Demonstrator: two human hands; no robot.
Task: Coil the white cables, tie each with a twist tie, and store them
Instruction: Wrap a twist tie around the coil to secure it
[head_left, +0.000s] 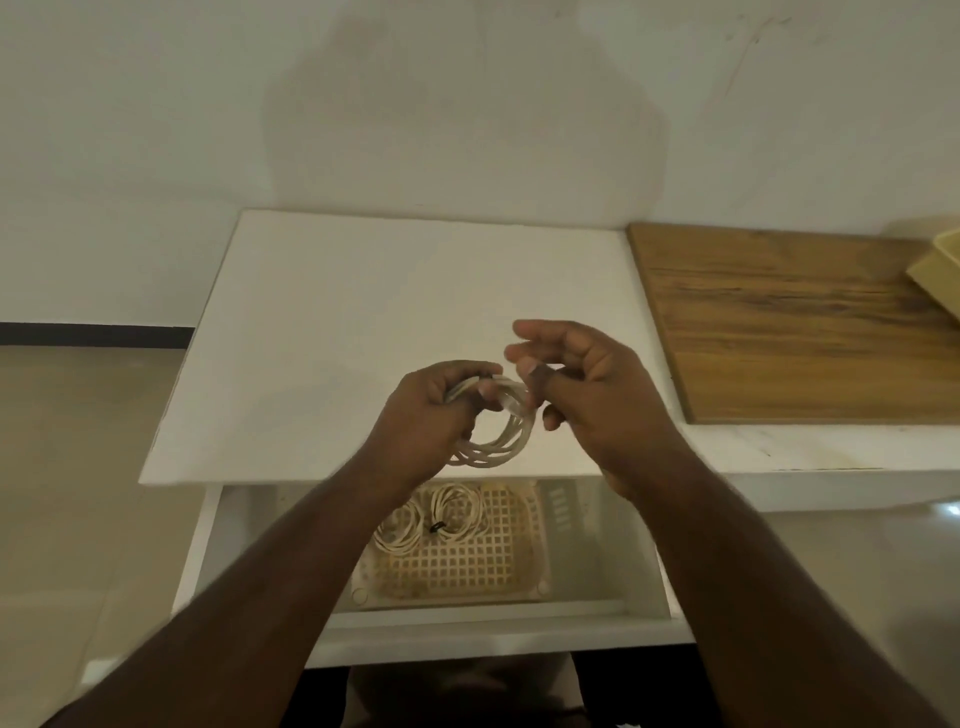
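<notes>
Here, above a white tabletop (322, 312), the left hand (426, 415) grips a coiled white cable (501, 439); the right hand (587, 384) pinches something unclear at its top. Two tied coils (441, 514) lie in the basket (498, 566) below. Twisting snugly would likely hold the loops.

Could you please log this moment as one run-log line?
left hand: holds cable coil | right hand: fingers at coil top | basket in drawer: two coils stored

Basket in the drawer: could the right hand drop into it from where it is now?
Probably yes. The drawer is pulled open and the basket lies uncovered just below the right hand; only the left forearm crosses its left side, over the stored coils.
</notes>
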